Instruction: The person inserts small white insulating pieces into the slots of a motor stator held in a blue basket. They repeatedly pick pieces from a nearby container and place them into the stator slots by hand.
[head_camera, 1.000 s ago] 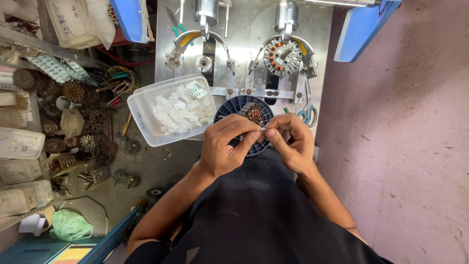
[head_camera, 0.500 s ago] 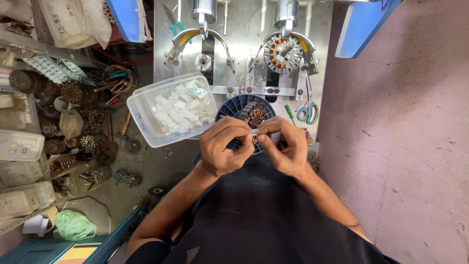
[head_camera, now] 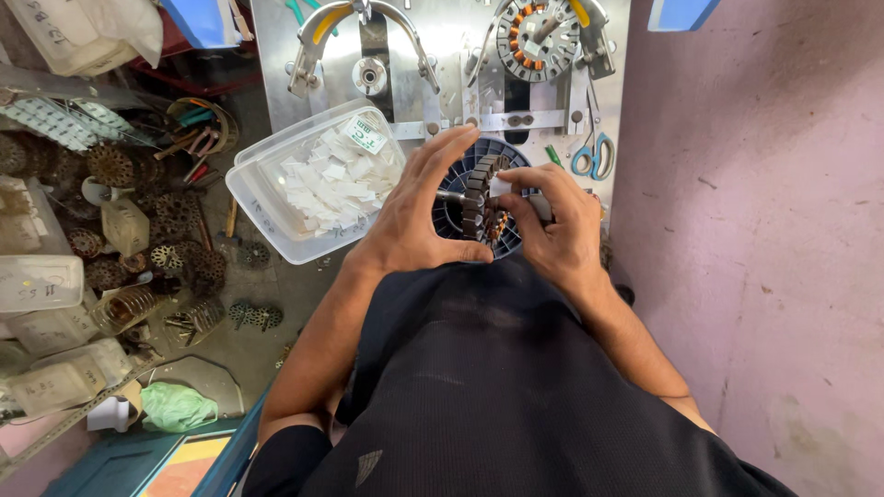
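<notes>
Left hand (head_camera: 419,216) cups the near side of a stator core (head_camera: 481,204), its thumb laid along the bottom and its fingers spread up over the top, so I read it as a loose, half-open hold that steadies the core more than it clamps it. Right hand (head_camera: 557,221) is pinched closed, finger and thumb nipping a small white paper slip (head_camera: 500,187) at the core's upper edge. I judge that I am mid-way through fitting insulation slips into the slots, one slip at a time; the next move, as I see it, calls for a straight push into the slot with the core held steady. The core is held on edge above a dark blue ribbed tray (head_camera: 516,241), just in front of the steel fixture plate (head_camera: 442,83), with the clear tub of white slips (head_camera: 318,184) beside the left hand. I cannot see which slots are already filled: both hands cover most of the core, and my own dark shirt hides the bench edge below.
</notes>
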